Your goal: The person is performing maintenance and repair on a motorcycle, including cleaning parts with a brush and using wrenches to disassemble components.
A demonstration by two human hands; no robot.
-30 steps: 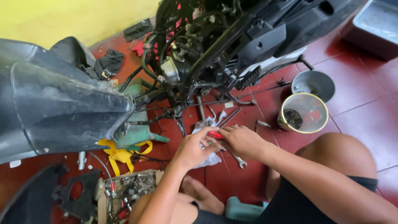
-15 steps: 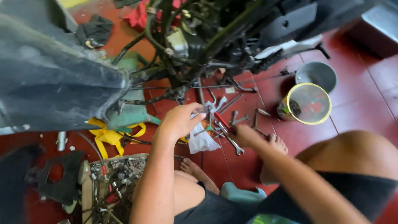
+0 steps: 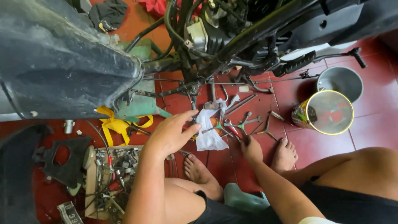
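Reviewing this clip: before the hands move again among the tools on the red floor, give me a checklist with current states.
1. Left hand free: ok, fingers spread, holding nothing, beside the white plastic bag.
2. Right hand grip: cannot tell, it is down on the scattered tools, fingers hidden.
3. Tools in reach: ok, they lie just ahead of both hands.
4. Bare feet away from the tools: not ok, toes lie close to them.
5. Tins out of the way: ok, off to the right.

Motorcycle repair workshop, floor level.
Stripped black motorcycle frame (image 3: 232,45) stands on red tiled floor (image 3: 373,108); scattered steel wrenches (image 3: 244,122); wooden tray of loose bolts (image 3: 114,178).
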